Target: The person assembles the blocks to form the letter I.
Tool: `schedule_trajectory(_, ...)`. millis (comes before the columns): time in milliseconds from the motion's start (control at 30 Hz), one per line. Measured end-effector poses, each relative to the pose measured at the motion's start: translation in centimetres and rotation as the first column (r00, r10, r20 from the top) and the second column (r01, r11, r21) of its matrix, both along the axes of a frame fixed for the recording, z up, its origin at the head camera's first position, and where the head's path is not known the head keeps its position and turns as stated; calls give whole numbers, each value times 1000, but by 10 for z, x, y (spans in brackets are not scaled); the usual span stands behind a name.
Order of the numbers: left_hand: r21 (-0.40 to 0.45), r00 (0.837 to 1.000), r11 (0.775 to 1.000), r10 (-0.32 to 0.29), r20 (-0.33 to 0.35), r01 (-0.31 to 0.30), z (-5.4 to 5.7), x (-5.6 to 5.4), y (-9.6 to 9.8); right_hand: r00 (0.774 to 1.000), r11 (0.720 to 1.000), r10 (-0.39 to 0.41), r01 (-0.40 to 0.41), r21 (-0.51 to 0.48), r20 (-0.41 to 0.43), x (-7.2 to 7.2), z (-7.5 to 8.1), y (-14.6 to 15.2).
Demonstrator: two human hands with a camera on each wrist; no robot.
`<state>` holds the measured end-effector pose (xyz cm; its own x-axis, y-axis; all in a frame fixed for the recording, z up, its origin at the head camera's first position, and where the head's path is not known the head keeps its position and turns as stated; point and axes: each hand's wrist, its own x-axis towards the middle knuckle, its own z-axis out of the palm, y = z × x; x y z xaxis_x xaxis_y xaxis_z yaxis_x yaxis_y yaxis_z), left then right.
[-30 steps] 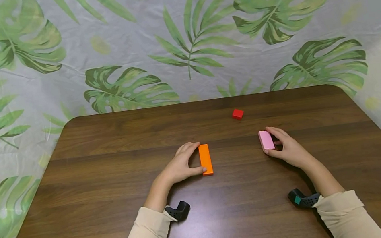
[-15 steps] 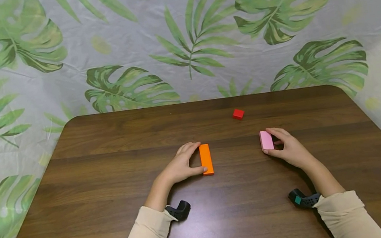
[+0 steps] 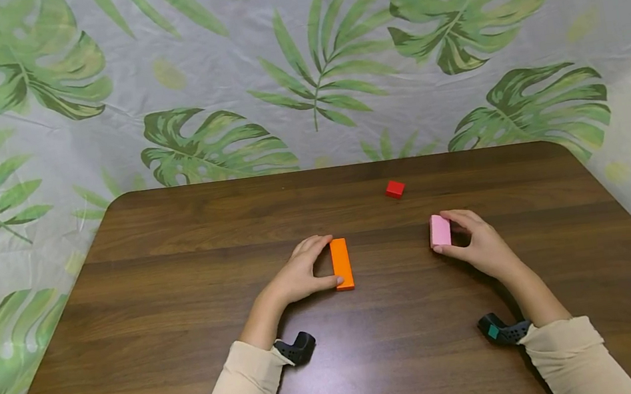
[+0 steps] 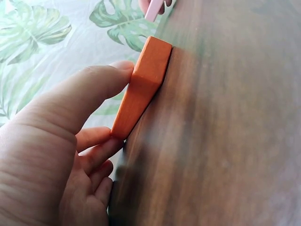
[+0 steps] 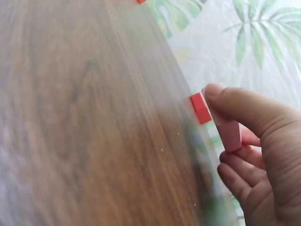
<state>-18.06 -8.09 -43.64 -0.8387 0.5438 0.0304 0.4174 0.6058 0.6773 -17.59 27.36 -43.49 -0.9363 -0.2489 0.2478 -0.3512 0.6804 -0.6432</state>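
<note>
An orange rectangular block (image 3: 341, 264) lies lengthwise on the wooden table, left of the middle. My left hand (image 3: 296, 277) pinches it between the thumb at its near end and a finger at its far end; the left wrist view shows both against the block (image 4: 149, 66). To the right, my right hand (image 3: 483, 251) grips a smaller pink block (image 3: 440, 230) by its two ends with thumb and fingers. The right wrist view shows this pink block (image 5: 229, 134) apart from the tabletop.
A small red block (image 3: 395, 189) lies near the table's back edge, beyond the pink one. Behind the brown table (image 3: 338, 355) hangs a leaf-patterned cloth (image 3: 296, 58). Black wrist-worn devices (image 3: 297, 349) sit at both cuffs.
The pink block has risen slightly with my right hand and tipped a little. My left hand and the orange block have stayed in place.
</note>
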Motion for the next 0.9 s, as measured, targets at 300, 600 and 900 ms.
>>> schedule_trajectory(300, 6, 1000, 1000, -9, -11, 9, 0, 0, 0, 1000, 1000, 18, -19, -25, -25, 4, 7, -11)
schedule_trajectory(600, 4, 1000, 1000, -4, -16, 4, 0, 0, 0, 992, 996, 80, -84, -43, -94, 10, 16, -29)
schedule_trajectory(900, -4, 1000, 1000, 4, 0, -4, -1, 0, 0, 981, 985, 149, -158, -68, -122, 19, 17, -51)
